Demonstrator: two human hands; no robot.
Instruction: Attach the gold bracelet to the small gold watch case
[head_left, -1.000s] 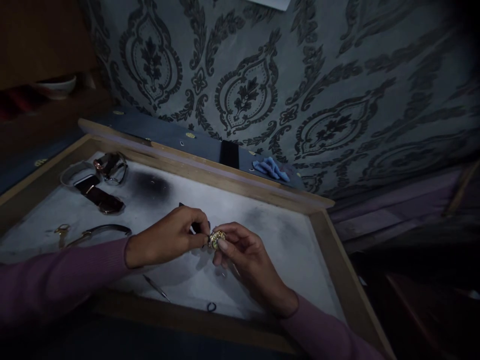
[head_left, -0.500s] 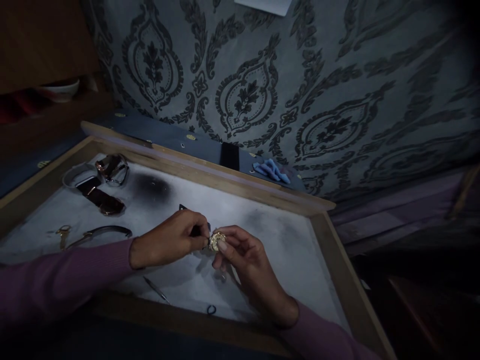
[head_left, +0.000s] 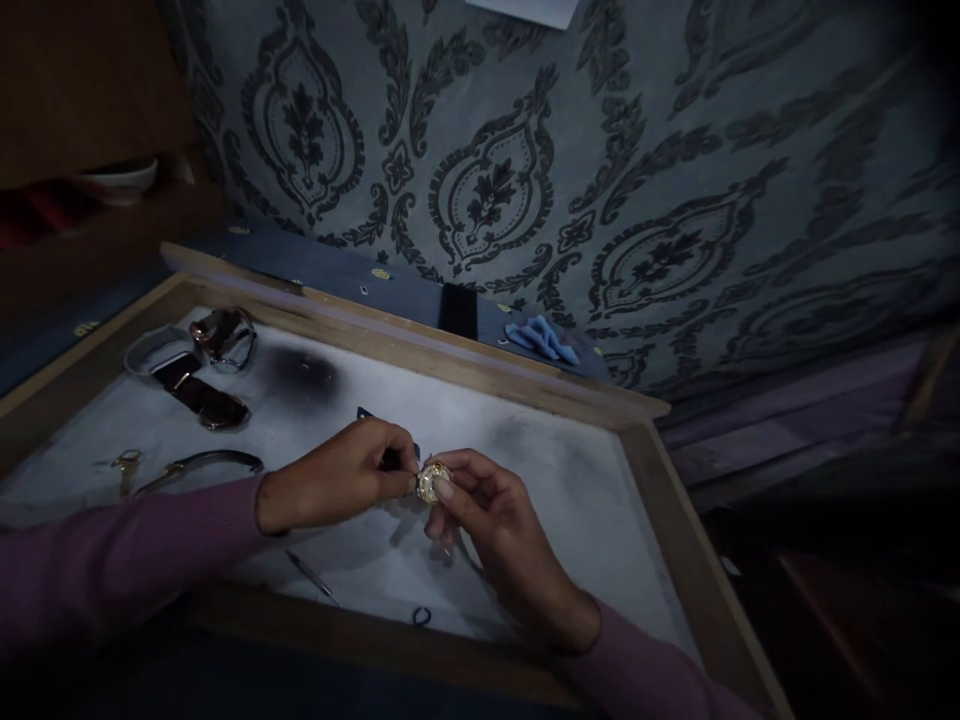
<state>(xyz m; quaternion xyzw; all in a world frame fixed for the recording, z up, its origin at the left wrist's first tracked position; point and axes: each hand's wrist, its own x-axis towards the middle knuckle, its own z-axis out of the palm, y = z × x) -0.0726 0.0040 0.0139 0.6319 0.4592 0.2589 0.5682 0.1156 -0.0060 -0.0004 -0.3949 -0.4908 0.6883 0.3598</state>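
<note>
Between the thumb and fingers of my right hand is a small round gold-and-silver watch, its face or inner works too small to make out. My left hand is closed in a pinch at the watch's left edge; the tiny part between its fingertips is hidden. Behind the left fingers a dark flat piece shows in part. Below the hands lie a thin metal tool, which looks like tweezers, and a small dark ring-shaped piece.
A wooden-framed tray with a pale bottom surrounds the work. At its left lie watches with dark straps, a curved strap and a small brass-coloured piece. A blue cloth rests beyond the far rim, before a patterned wall.
The watch has tilted slightly in my fingers. Both hands keep nearly the same place, and the things in the tray have not moved.
</note>
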